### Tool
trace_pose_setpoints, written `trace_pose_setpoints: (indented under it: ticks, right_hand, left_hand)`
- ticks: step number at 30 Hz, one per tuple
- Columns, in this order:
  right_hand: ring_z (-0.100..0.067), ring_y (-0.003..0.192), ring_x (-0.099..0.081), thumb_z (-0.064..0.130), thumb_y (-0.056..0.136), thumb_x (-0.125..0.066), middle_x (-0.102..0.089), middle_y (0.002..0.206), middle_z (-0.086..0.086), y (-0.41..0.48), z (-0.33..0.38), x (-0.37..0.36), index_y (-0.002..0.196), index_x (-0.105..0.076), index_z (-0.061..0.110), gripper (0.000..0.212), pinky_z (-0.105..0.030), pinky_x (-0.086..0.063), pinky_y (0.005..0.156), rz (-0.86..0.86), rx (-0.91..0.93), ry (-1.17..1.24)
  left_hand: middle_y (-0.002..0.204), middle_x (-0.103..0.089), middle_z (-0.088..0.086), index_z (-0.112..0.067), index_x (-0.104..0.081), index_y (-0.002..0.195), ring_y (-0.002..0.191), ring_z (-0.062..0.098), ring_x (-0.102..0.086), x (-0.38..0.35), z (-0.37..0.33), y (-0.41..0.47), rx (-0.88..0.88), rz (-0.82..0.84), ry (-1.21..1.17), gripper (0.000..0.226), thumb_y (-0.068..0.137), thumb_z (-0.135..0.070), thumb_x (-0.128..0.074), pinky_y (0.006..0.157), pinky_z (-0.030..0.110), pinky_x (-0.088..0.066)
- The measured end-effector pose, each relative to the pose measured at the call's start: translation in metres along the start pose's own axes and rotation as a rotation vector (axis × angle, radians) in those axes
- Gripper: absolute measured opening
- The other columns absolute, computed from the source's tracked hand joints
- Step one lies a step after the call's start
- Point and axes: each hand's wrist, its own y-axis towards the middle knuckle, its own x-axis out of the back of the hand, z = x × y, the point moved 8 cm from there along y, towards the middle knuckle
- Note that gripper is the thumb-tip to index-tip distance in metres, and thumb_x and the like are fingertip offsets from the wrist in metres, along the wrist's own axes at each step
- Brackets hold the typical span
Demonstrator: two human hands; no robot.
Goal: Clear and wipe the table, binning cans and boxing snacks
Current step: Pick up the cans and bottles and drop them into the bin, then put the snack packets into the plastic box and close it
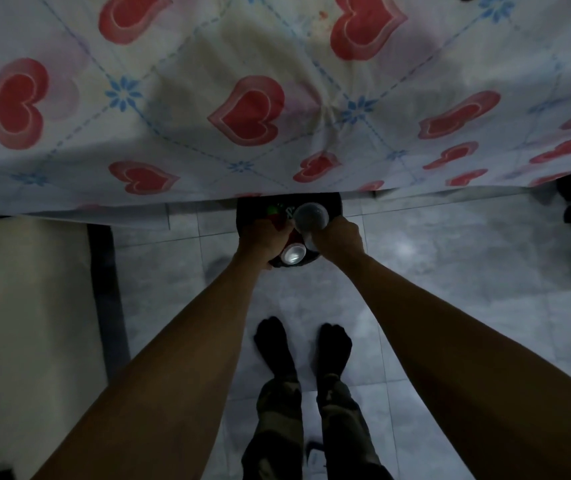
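Can [293, 253] left of cup [311, 216], both over bin [246, 210]; table [173, 98] behind.

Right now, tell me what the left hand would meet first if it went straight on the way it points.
Probably the dark bin right below it: the left hand, gripping a red can, points down into its open mouth. Depth is hard to judge from above.

A big cloth [180, 64] with red hearts and blue flowers covers the table. Two bare arms reach down to a dark bin [335, 203] that sits on the floor [450, 258], half under the cloth's edge. The left hand [265, 239] grips a red can [293, 253], with its shiny end facing up. The right hand [339, 239] holds a clear cup [311, 216] just beside the can, over the bin. Two feet [273, 344] in dark socks stand on the grey tiles.
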Motion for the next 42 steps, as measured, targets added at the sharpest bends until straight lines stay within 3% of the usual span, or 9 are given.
trace_pose_setpoints:
  ticks: [5,11,16,23,28,32,35,37,42]
  right_hand:
    - [-0.028,0.089,-0.067,0.049,0.094,-0.056,-0.07,0.105,-0.016,-0.004,-0.006,0.006,0.117,-0.061,0.001,0.053,-0.031,-0.05,0.068,-0.018,0.011,0.033]
    - [-0.028,0.086,-0.067,0.042,0.097,-0.055,-0.069,0.104,-0.016,-0.013,-0.017,0.006,0.116,-0.061,0.0,0.046,-0.029,-0.047,0.066,0.025,0.028,0.008]
    - [-0.023,0.081,-0.059,0.038,0.098,-0.054,-0.061,0.093,-0.008,-0.022,-0.024,0.008,0.116,-0.059,0.0,0.042,-0.029,-0.046,0.064,0.042,0.035,-0.004]
    - [-0.022,0.081,-0.057,0.037,0.098,-0.057,-0.061,0.098,-0.011,-0.038,-0.019,0.028,0.12,-0.056,0.0,0.043,-0.031,-0.046,0.067,0.006,0.049,0.004]
    - [-0.022,0.08,-0.058,0.037,0.099,-0.057,-0.064,0.1,-0.012,-0.06,-0.003,0.055,0.116,-0.057,0.0,0.041,-0.029,-0.044,0.066,-0.036,0.092,-0.011]
    - [-0.029,0.098,-0.065,0.039,0.098,-0.058,-0.065,0.109,-0.014,-0.091,0.01,0.089,0.122,-0.056,0.002,0.045,-0.033,-0.049,0.074,-0.06,0.121,-0.038]
    - [-0.029,0.1,-0.067,0.044,0.095,-0.056,-0.068,0.107,-0.011,-0.118,0.025,0.125,0.119,-0.06,0.007,0.044,-0.036,-0.055,0.081,-0.084,0.182,-0.053]
    - [-0.029,0.099,-0.068,0.049,0.091,-0.054,-0.069,0.104,-0.009,-0.134,0.038,0.154,0.114,-0.061,0.009,0.046,-0.038,-0.057,0.085,-0.11,0.214,-0.032]
    - [-0.034,0.114,-0.061,0.045,0.094,-0.058,-0.062,0.124,-0.016,-0.186,0.081,0.239,0.129,-0.053,0.003,0.055,-0.037,-0.048,0.089,-0.176,0.218,-0.037]
  left_hand:
    - [0.138,-0.057,0.02,-0.003,-0.043,0.149,0.106,0.037,-0.067,-0.003,0.006,0.001,0.007,0.001,-0.048,0.083,0.093,-0.063,-0.055,0.053,0.035,-0.06]
    - [0.136,-0.059,0.021,-0.004,-0.049,0.144,0.117,0.039,-0.062,-0.007,0.005,-0.004,-0.044,-0.002,-0.006,0.075,0.095,-0.06,-0.054,0.088,0.046,-0.06]
    - [0.138,-0.057,0.02,-0.006,-0.044,0.147,0.121,0.039,-0.059,-0.01,0.007,-0.009,-0.05,-0.005,0.009,0.078,0.093,-0.061,-0.056,0.093,0.048,-0.057]
    - [0.143,-0.052,0.019,-0.008,-0.041,0.149,0.125,0.039,-0.056,0.004,-0.005,-0.026,-0.068,-0.044,0.021,0.085,0.089,-0.066,-0.057,0.095,0.05,-0.056]
    - [0.141,-0.056,0.015,-0.004,-0.047,0.144,0.127,0.035,-0.056,0.022,-0.032,-0.055,-0.163,-0.097,0.02,0.073,0.094,-0.057,-0.057,0.102,0.041,-0.05]
    - [0.135,-0.06,0.014,-0.004,-0.048,0.141,0.113,0.032,-0.062,0.044,-0.054,-0.091,-0.216,-0.1,0.028,0.073,0.093,-0.059,-0.057,0.095,0.042,-0.056]
    - [0.134,-0.061,0.011,-0.011,-0.053,0.138,0.124,0.034,-0.057,0.071,-0.078,-0.126,-0.322,-0.171,0.138,0.07,0.09,-0.061,-0.058,0.101,0.042,-0.051]
    - [0.13,-0.063,0.01,-0.012,-0.058,0.131,0.122,0.033,-0.058,0.086,-0.093,-0.151,-0.325,-0.156,0.203,0.067,0.088,-0.063,-0.057,0.101,0.043,-0.05]
    - [0.141,-0.058,0.01,-0.014,-0.056,0.138,0.124,0.032,-0.058,0.125,-0.16,-0.219,-0.387,-0.121,0.251,0.072,0.087,-0.065,-0.057,0.105,0.042,-0.048]
